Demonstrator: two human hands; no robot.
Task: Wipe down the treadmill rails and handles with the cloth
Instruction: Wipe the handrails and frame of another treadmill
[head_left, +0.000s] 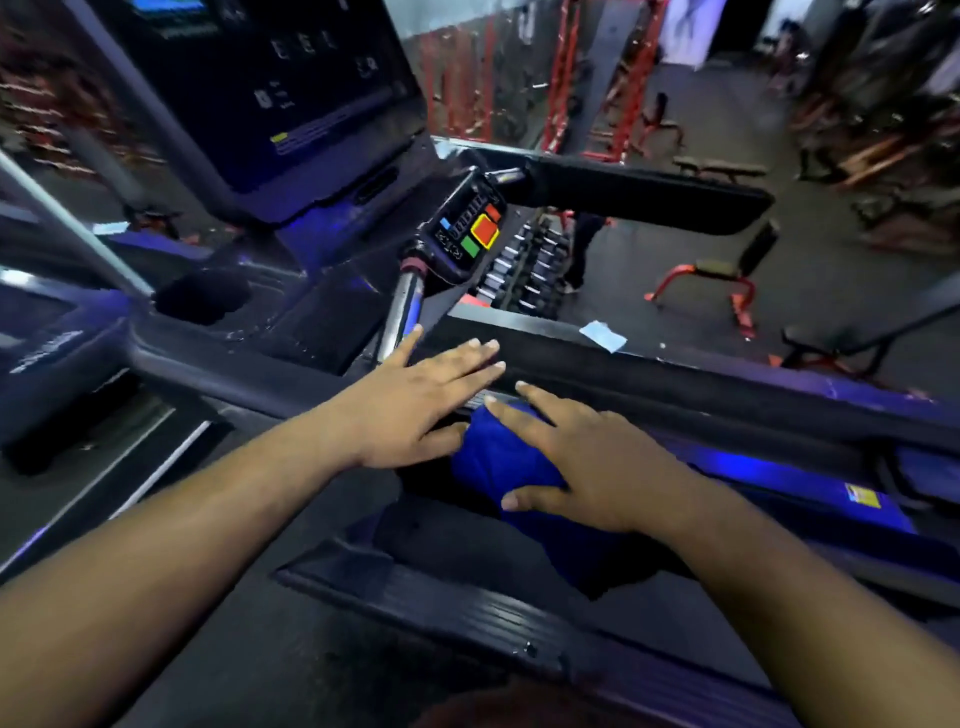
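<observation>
A blue cloth (491, 457) hangs bunched under my right hand (592, 462), whose fingers are spread straight over its top. Beside it my left hand (415, 400) lies flat with straight fingers, thumb against the cloth's left edge and fingertips at the black padded right rail (675, 379) of the treadmill. A metal handle bar (402, 312) rises from just beyond my left fingertips to a small control pad (467, 228) with red and green buttons. Much of the cloth is hidden by my right hand.
The treadmill console screen (270, 93) stands at upper left, with a cup holder recess (205, 301) below it. A black upper arm pad (639, 195) reaches right. Beyond the rail lie a dumbbell rack (524, 270), red benches (701, 286) and gym floor. A side step (467, 618) runs below my arms.
</observation>
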